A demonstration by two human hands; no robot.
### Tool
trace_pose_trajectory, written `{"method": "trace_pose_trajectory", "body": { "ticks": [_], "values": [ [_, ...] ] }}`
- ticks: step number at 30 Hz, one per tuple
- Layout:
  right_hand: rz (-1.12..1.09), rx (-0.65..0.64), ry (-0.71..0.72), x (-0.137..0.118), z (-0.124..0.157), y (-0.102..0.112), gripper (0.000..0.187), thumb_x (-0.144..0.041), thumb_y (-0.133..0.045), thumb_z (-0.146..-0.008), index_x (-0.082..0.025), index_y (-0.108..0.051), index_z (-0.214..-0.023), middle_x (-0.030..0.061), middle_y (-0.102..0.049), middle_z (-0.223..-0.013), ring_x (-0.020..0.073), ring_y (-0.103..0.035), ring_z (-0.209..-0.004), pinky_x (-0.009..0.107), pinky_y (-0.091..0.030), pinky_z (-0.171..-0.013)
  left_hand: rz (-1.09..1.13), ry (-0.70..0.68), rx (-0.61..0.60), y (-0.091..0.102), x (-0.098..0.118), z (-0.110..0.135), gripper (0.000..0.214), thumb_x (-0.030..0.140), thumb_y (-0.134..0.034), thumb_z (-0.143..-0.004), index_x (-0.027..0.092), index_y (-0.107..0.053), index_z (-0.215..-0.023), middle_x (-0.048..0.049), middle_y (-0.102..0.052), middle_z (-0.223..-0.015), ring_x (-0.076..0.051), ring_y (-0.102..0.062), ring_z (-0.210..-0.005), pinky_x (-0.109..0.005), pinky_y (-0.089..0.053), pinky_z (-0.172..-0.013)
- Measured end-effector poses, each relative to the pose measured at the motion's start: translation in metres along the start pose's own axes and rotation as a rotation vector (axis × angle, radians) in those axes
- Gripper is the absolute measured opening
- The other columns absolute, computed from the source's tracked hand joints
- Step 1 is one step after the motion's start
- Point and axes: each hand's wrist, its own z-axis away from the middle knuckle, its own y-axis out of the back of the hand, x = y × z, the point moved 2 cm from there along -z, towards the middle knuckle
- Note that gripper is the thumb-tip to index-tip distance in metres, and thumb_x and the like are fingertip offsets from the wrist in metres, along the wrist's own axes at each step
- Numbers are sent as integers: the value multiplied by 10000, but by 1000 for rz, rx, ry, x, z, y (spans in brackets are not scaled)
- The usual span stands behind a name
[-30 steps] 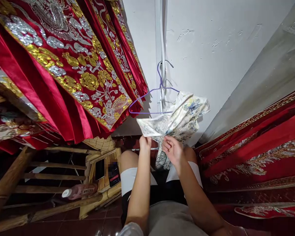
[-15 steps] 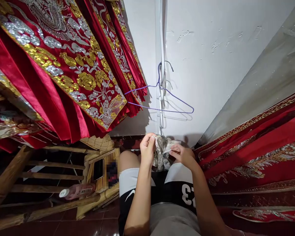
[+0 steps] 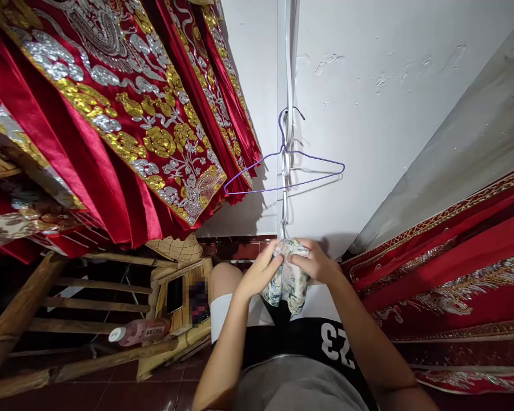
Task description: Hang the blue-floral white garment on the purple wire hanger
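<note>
Both hands meet over my knees on a bunched floral cloth [image 3: 288,281], white with blue and green print. My left hand [image 3: 260,273] grips its left side with curled fingers. My right hand [image 3: 314,262] closes over its top right. The cloth hangs down between my thighs. Above it a bare purple wire hanger [image 3: 285,169] hangs from a white cable [image 3: 288,68] on the white wall.
Red satin garments with gold and silver embroidery [image 3: 111,114] hang at the left, and more red embroidered fabric [image 3: 445,274] lies at the right. A wooden bench [image 3: 89,319] stands at lower left, with a pink bottle [image 3: 139,331], a woven hat [image 3: 173,248] and a phone [image 3: 198,301] beside it.
The cloth came off the hanger, dropped to my lap and got gathered into a bundle. Both hands closed in on it. The empty hanger swung on the cable.
</note>
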Motion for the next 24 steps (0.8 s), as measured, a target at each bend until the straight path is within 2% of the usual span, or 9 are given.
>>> {"method": "trace_pose_trajectory", "body": {
  "ticks": [2, 5, 7, 11, 14, 16, 18, 21, 24],
  "values": [
    [73, -51, 127, -16, -5, 19, 175, -258, -667, -702, -216, -534, -597, -33, -476, -561, 131, -411, -547, 270, -335, -534, -40, 72, -252, -2, -21, 11, 462, 504, -353, -1054, 214, -711, -1030, -92, -726, -1000, -268, -676, -939, -355, -529, -876],
    [143, 172, 295, -31, -25, 50, 200, -242, -699, -666, -225, -511, -602, -32, -467, -568, 135, -407, -551, 271, -311, -529, -192, 148, -377, 7, -43, 27, 402, 518, -473, -1001, 221, -663, -809, -50, -680, -758, -241, -630, -710, -312, -487, -698],
    [154, 343, 308, -31, -48, 65, 148, -199, -703, -680, -233, -574, -744, -43, -489, -600, 136, -409, -558, 267, -319, -542, -311, 197, -303, 25, -47, 32, 287, 468, -514, -977, 234, -661, -900, -46, -683, -762, -248, -628, -697, -310, -465, -680],
    [154, 410, 227, -10, -106, 80, 402, -213, -685, -722, -242, -644, -1120, 3, -682, -885, 154, -505, -652, 282, -411, -632, -612, 236, -101, 71, -34, 23, 280, 317, -342, -1008, 231, -584, -1119, -65, -687, -836, -280, -644, -807, -378, -484, -833],
    [210, 381, 215, 6, -132, 87, 261, -261, -660, -746, -207, -699, -998, 58, -722, -1019, 187, -592, -807, 313, -446, -760, -784, 186, -194, 88, -20, 7, 295, 215, -305, -973, 227, -597, -931, -67, -685, -814, -269, -639, -862, -505, -399, -1065],
    [295, 323, 227, 11, -133, 92, 139, -280, -648, -761, -197, -701, -859, 56, -718, -928, 202, -602, -831, 317, -435, -768, -880, 164, -274, 94, -16, -3, 280, 180, -357, -932, 219, -593, -786, -91, -697, -813, -290, -632, -948, -562, -360, -1091],
    [377, 299, 252, 10, -124, 99, 110, -292, -632, -784, -195, -682, -776, 35, -683, -803, 196, -576, -774, 306, -410, -714, -963, 159, -255, 100, -14, -13, 223, 155, -442, -874, 212, -598, -725, -128, -718, -857, -331, -607, -1047, -573, -389, -1045],
    [420, 310, 265, 3, -100, 114, 127, -301, -635, -780, -190, -676, -732, 24, -654, -718, 188, -555, -721, 296, -387, -658, -1023, 176, -42, 117, -11, -29, 162, 124, -508, -815, 211, -625, -745, -163, -723, -893, -358, -586, -1053, -522, -466, -942],
    [412, 354, 237, -6, -81, 126, 119, -300, -656, -739, -190, -678, -703, 16, -639, -671, 183, -548, -674, 293, -382, -620, -928, 54, 120, 131, 3, -45, 228, 92, -437, -822, 203, -635, -808, -153, -721, -945, -316, -607, -972, -447, -504, -892]
  ]
}}
